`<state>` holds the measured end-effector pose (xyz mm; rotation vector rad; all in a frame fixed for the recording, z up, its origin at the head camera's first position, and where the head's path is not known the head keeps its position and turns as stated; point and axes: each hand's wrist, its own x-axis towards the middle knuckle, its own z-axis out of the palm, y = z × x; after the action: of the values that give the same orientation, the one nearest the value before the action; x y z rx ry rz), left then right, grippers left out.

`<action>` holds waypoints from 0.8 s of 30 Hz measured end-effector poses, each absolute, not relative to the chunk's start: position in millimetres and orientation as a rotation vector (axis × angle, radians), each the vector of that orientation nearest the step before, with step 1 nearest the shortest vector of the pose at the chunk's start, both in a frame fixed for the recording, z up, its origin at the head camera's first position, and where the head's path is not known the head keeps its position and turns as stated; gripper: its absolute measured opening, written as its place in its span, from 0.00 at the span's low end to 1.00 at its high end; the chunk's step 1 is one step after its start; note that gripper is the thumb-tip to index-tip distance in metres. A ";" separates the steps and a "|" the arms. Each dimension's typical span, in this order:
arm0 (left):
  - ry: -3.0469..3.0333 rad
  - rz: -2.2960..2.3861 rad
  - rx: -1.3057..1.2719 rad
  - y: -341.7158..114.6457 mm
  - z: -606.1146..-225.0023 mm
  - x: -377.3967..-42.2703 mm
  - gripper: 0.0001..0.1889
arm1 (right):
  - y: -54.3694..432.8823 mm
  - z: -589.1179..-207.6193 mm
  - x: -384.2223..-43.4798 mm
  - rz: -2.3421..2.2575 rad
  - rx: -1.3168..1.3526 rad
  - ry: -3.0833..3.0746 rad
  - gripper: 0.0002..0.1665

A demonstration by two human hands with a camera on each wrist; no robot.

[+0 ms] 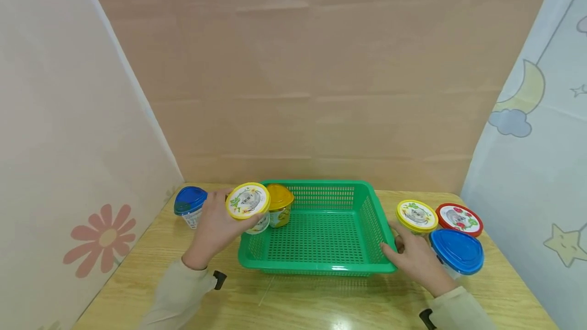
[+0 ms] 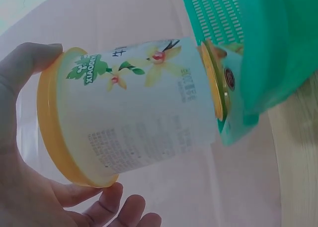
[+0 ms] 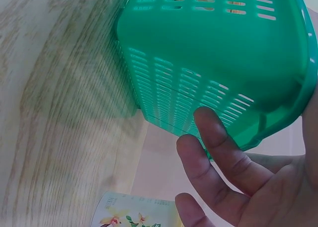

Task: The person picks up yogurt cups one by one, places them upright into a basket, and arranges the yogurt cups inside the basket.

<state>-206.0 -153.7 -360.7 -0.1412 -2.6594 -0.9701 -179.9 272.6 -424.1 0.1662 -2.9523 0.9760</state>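
In the head view my left hand point(image 1: 219, 223) grips a white tub point(image 1: 248, 201) by its yellow lid, thumb on one side and fingers on the other. This tub is tilted above the left end of the green basket point(image 1: 316, 269); its printed side point(image 2: 141, 103) faces the left wrist camera. A tub with an orange-yellow lid point(image 1: 279, 196) stands inside the basket at the left. My right hand point(image 1: 419, 258) holds the basket's right rim, thumb over the edge and fingers point(image 3: 211, 132) along the outer wall.
To the right, outside the basket, stand a yellow-lidded tub point(image 1: 416, 215), a red-lidded tub point(image 1: 459, 219) and a blue-lidded tub point(image 1: 457, 251). Another blue-lidded tub point(image 1: 190, 201) is at the far left, beside my left hand. A wooden table point(image 1: 321, 304) carries everything, with walls behind and at both sides.
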 end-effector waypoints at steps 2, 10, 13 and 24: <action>-2.667 -0.988 -0.150 -149.9 -361.2 -206.3 0.48 | 272.5 -424.2 -180.3 0.989 0.173 -2.948 0.40; -2.735 -0.980 -0.206 -134.1 -364.8 -208.0 0.48 | 272.7 -424.0 -180.1 1.006 0.179 -2.941 0.40; -2.759 -0.943 -0.240 -130.3 -367.4 -208.5 0.48 | 272.9 -424.2 -180.5 0.998 0.184 -2.939 0.40; -2.857 -0.800 -0.276 -125.7 -373.3 -210.9 0.50 | 272.5 -423.5 -180.5 0.997 0.176 -2.949 0.40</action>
<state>-210.9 -125.7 -373.3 -0.2761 -2.8570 -0.8003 -180.5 272.5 -423.5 0.1756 -2.9489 0.9974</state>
